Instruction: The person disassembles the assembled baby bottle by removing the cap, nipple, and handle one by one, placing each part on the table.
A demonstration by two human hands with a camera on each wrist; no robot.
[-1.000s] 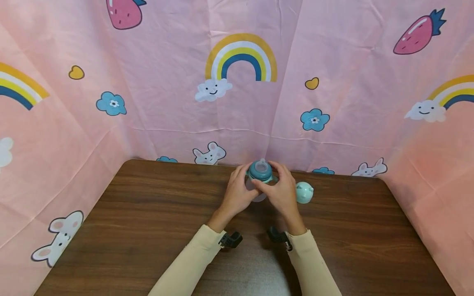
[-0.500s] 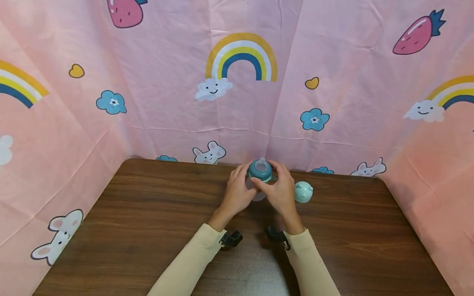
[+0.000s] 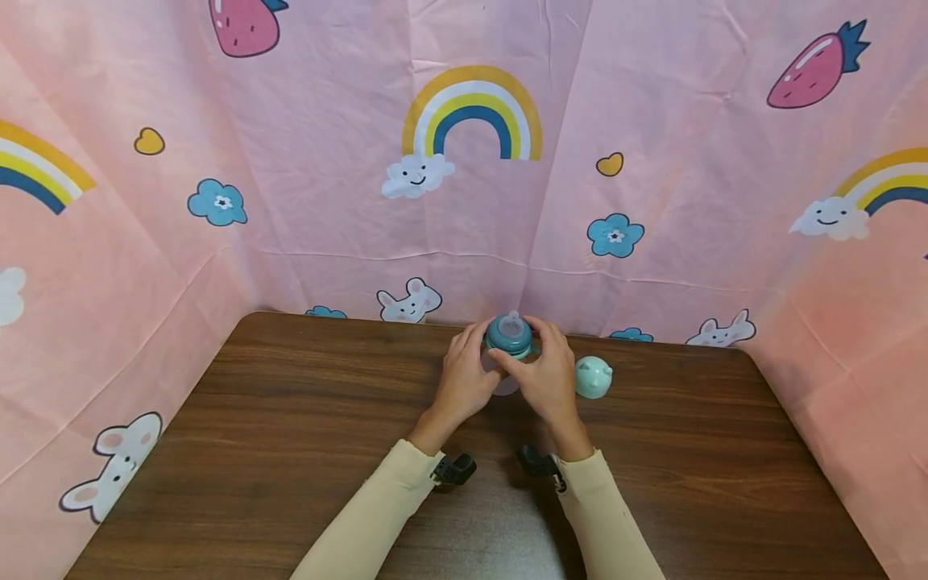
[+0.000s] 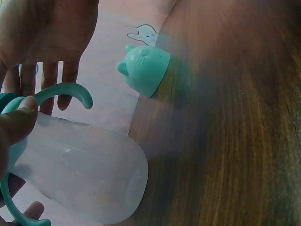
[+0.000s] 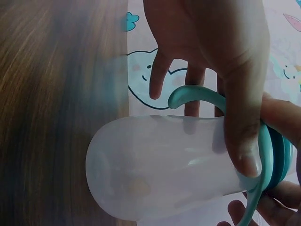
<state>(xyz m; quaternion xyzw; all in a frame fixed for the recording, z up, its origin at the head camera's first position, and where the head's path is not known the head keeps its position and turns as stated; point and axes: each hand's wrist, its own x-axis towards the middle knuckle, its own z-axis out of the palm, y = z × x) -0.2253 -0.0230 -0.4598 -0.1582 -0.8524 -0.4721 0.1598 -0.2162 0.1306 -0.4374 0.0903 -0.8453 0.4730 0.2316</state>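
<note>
Between both hands is a translucent baby bottle (image 4: 89, 169) with a teal collar (image 3: 509, 338) and a clear nipple (image 3: 511, 322) on top. A mint handle ring with two curved handles (image 4: 68, 90) goes around its neck. My left hand (image 3: 464, 374) grips the bottle from the left, its thumb (image 5: 244, 157) lying against the body just below the ring. From the right, my right hand (image 3: 548, 370) holds the upper part, thumb across the front near the collar. Fingers of both hands wrap behind the bottle, partly hidden. A mint cat-shaped cap (image 3: 594, 377) sits just right of my right hand.
A dark wood table (image 3: 312, 459) lies under the hands. Its back edge meets a pink printed cloth (image 3: 326, 161), close behind the bottle. The cloth also rises on the left and right. Black camera mounts (image 3: 455, 469) sit on both wrists.
My right hand has edged slightly left against the bottle. The bottle, left hand and cap stay almost where they were.
</note>
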